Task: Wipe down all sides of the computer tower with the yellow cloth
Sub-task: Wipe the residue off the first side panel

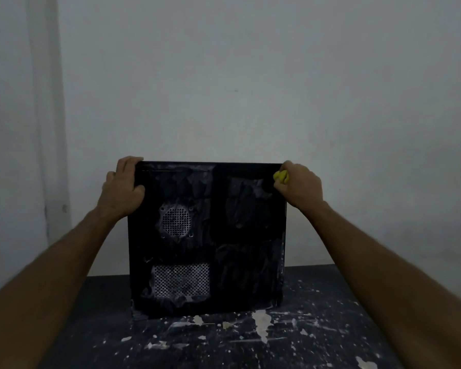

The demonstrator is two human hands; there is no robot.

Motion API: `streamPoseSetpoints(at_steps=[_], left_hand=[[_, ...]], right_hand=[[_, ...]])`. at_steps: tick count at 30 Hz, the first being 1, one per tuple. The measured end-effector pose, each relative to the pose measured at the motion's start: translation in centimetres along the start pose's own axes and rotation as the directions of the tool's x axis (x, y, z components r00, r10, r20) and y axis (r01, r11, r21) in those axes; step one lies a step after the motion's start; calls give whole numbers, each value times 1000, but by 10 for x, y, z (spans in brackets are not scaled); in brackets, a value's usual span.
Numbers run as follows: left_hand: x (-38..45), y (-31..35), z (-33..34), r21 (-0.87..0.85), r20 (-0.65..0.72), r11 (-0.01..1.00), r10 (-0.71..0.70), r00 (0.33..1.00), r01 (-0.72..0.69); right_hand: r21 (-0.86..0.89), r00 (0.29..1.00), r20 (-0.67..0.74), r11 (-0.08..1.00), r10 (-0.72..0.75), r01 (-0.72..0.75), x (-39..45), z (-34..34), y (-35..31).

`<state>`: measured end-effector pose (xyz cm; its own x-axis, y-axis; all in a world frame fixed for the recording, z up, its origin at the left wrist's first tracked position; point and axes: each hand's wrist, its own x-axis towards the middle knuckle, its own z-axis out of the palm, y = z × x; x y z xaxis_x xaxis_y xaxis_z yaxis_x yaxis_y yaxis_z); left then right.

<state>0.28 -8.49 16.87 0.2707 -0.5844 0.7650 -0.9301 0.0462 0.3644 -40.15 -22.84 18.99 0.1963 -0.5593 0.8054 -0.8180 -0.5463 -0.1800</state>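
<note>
**Steadying the tower to turn or wipe its upper right corner**

A black metal computer tower (208, 235) stands upright on a dark, paint-spattered table (317, 328), set against a pale wall (224, 75), its broad side panel with a round fan grille (175, 221) and a rectangular mesh vent (181, 280) facing the camera. The panel looks smeared and dusty in patches. The left hand (123, 185) grips the top left corner, fingers curled over the upper edge and thumb on the face. The right hand (297, 183) is at the top right corner, fingers bunched round a small yellow cloth (280, 177), which presses against the panel there.

To do this step well, the left hand should hold the case firm so it does not tip or slide. The cloth would likely cover more if opened flatter, drawn in overlapping strokes across the panel, with lighter pressure over the perforated vents where dust tends to lodge.
</note>
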Motion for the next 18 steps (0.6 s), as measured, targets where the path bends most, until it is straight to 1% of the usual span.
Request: streamPoseSetpoints(at_steps=[1,3,4,6,7,8,9,10,11,12,14,15,17,18], left_hand=[[0,-1,0,0,-4,1000,2,1000,-2],[0,-1,0,2,-7,1000,5,1000,-5],[0,-1,0,5,-6,1000,7,1000,-7],[0,0,0,5,-1,1000,3,1000,-3],[0,0,0,8,-3,1000,1,1000,-1],[0,0,0,14,-4,1000,3,1000,-2],[0,-1,0,15,-6,1000,6,1000,-6],[0,0,0,16,-7,1000,10,1000,-9],[0,0,0,14,-8,1000,9,1000,-9],[0,0,-1,13,-9,1000,9,1000,-9],[-1,1,0,11,-13,1000,8,1000,-8],[-1,0,1,10,-15,1000,9,1000,-8],[-1,0,0,8,-14,1000,4,1000,-4],[-1,1,0,11,-9,1000,5,1000,-5]], right_hand=[[-10,998,41,999,-41,41,-2,1,-2],[-60,974,211,993,-83,98,-7,6,-4],[-71,973,221,994,-67,84,-9,8,-2],[-59,995,95,998,-32,38,-14,12,2],[-45,998,49,998,-47,49,-16,15,4],[-41,996,55,996,-77,79,-19,18,4],[-48,989,104,993,-106,112,-21,19,4],[-62,979,172,990,-113,125,-23,19,4],[-73,975,197,991,-99,116,-24,18,5],[-71,983,164,993,-82,94,-24,19,7],[-41,996,55,996,-74,77,-24,21,9],[-32,994,52,995,-94,96,-26,22,8],[-49,980,150,989,-128,137,-29,25,6],[-68,979,169,990,-112,125,-31,25,7]])
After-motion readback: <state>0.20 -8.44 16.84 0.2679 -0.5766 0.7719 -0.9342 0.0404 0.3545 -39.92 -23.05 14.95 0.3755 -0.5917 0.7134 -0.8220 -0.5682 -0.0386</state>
